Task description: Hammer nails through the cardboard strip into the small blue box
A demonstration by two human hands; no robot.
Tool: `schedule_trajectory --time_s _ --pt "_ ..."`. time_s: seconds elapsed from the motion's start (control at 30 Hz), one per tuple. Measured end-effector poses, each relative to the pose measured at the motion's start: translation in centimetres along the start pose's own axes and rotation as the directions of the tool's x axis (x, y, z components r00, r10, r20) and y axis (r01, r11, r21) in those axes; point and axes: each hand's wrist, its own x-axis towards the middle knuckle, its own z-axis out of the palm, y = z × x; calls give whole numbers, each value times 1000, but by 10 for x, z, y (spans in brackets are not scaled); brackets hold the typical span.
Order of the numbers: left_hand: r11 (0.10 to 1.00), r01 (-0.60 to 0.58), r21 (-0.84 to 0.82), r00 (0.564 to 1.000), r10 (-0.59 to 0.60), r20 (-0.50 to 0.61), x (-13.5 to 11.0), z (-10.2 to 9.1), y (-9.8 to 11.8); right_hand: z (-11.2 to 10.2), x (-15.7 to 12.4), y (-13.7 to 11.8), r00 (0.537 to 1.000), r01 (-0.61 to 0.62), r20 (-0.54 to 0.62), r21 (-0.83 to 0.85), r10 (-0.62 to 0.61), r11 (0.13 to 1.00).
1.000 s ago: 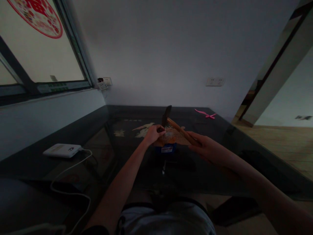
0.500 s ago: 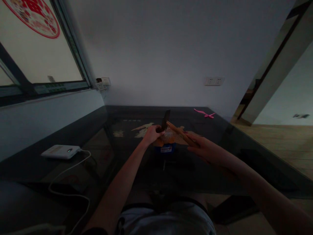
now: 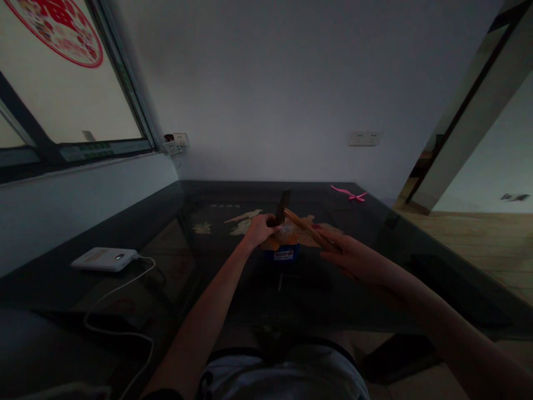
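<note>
A small blue container (image 3: 283, 254) with orange-brown contents (image 3: 289, 234) heaped on top stands on the dark glass table (image 3: 233, 278). My left hand (image 3: 259, 229) is closed round the handle of a dark tool (image 3: 282, 206) that points upward beside the container. My right hand (image 3: 350, 253) grips a pair of wooden chopsticks (image 3: 306, 226), whose tips reach over the orange-brown contents. The scene is dim, so fine detail of the contents is hard to make out.
A white power bank (image 3: 104, 259) with a white cable (image 3: 120, 311) lies on the table's left. A pink ribbon-like object (image 3: 350, 193) lies at the far right. Pale scraps (image 3: 244, 218) sit behind the container. A window is at the left, a doorway at the right.
Both hands stay at the container with only slight shifts. The dark tool tilts a little differently and the chopsticks' tips sit a bit lower over the contents.
</note>
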Motion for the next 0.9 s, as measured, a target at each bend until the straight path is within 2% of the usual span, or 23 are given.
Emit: schedule_trajectory --time_s 0.13,0.37,0.57,0.77,0.9 --pt "1000 -6 -21 1000 6 14 1 0 -1 -3 -2 -3 1000 12 -6 18 -12 1000" --pt "1000 -16 19 1000 16 4 0 -1 2 1 2 10 1000 2 4 27 -2 1000" --pt "1000 -13 1 1000 13 16 -1 -2 5 -3 -2 -2 1000 -25 8 38 24 999" --pt "999 -7 50 1000 8 -11 -1 -2 3 0 2 2 1000 -22 16 55 21 998" --pt "1000 -20 7 1000 20 15 -2 -2 5 -3 0 -1 1000 -5 -8 36 6 999"
